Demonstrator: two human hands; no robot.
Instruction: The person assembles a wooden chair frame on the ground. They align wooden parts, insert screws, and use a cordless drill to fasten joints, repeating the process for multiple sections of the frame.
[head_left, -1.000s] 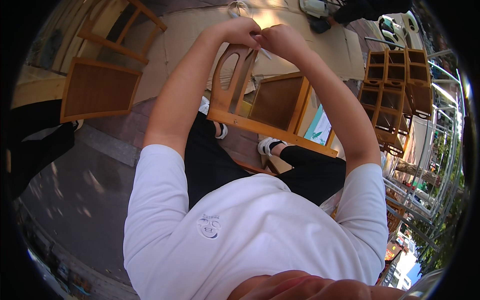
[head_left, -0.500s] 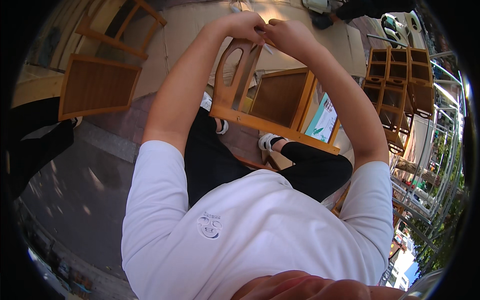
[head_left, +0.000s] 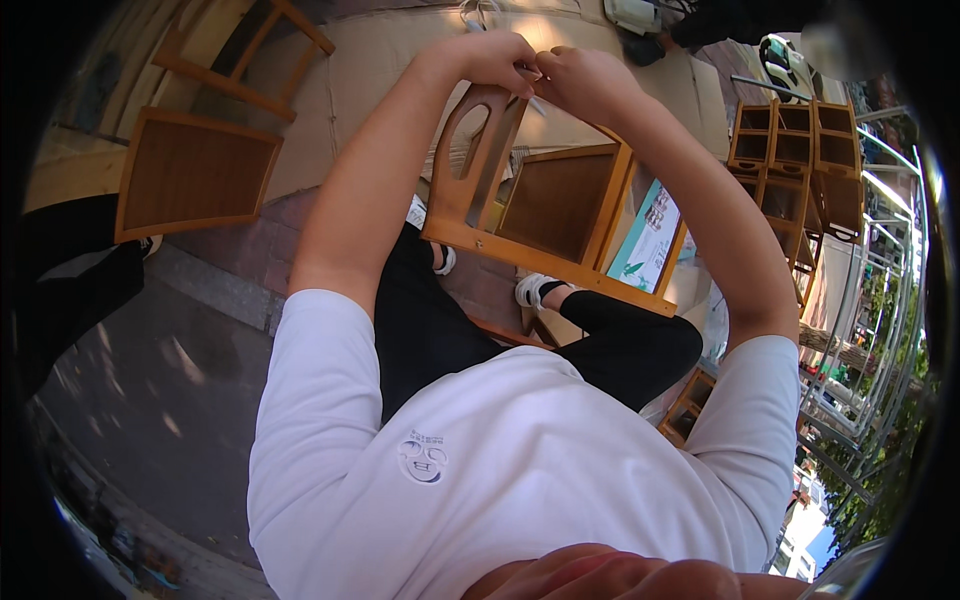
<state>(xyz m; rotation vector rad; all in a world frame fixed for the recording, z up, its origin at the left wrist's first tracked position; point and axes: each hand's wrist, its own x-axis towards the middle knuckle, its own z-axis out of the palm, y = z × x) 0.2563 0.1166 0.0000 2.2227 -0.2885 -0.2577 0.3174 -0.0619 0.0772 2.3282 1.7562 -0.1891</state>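
Flattened cardboard [head_left: 690, 110] covers the upper centre; the slotted wooden frame [head_left: 550, 267] sits mid-frame, likely so left hand [head_left: 495, 62] and right hand [head_left: 588, 84], fingers bent close together, grip indiscernible, reach its upper end.

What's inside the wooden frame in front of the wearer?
The wooden frame holds a brown panel; through the opening to its right, a teal-and-white printed sheet shows. Whatever lies behind the panel is covered, and the right forearm hides the far right side.
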